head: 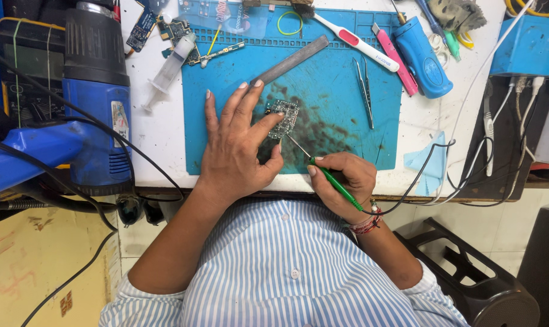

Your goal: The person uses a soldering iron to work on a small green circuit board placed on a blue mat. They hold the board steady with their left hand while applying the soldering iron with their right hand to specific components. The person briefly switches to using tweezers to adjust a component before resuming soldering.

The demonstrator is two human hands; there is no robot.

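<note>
I see my left hand (235, 145) lying flat on the blue silicone work mat (335, 103), its fingers (245, 97) spread apart and stretched out, not curled around anything. The index finger and the thumb press on the edges of a small green circuit board (283, 118) and hold it down on the mat. My right hand (344, 181) is closed around a soldering iron with a green handle (337, 183), held like a pen between the thumb and the first fingers. Its thin metal tip (294, 145) reaches the lower edge of the board, just beside my left thumb.

The left palm covers the mat under it, and I cannot tell if the tip really touches the board or stands just above it. The parts on the board are too small to make out. The black cable of the iron goes off behind my right wrist.

The board lies near the middle of the mat, on a dark burnt stain, between the fingertips of my left hand and the iron. A grey flat metal file (289, 60) lies just beyond my left fingertips, and steel tweezers (365, 91) lie to the right, well apart from both hands.
</note>
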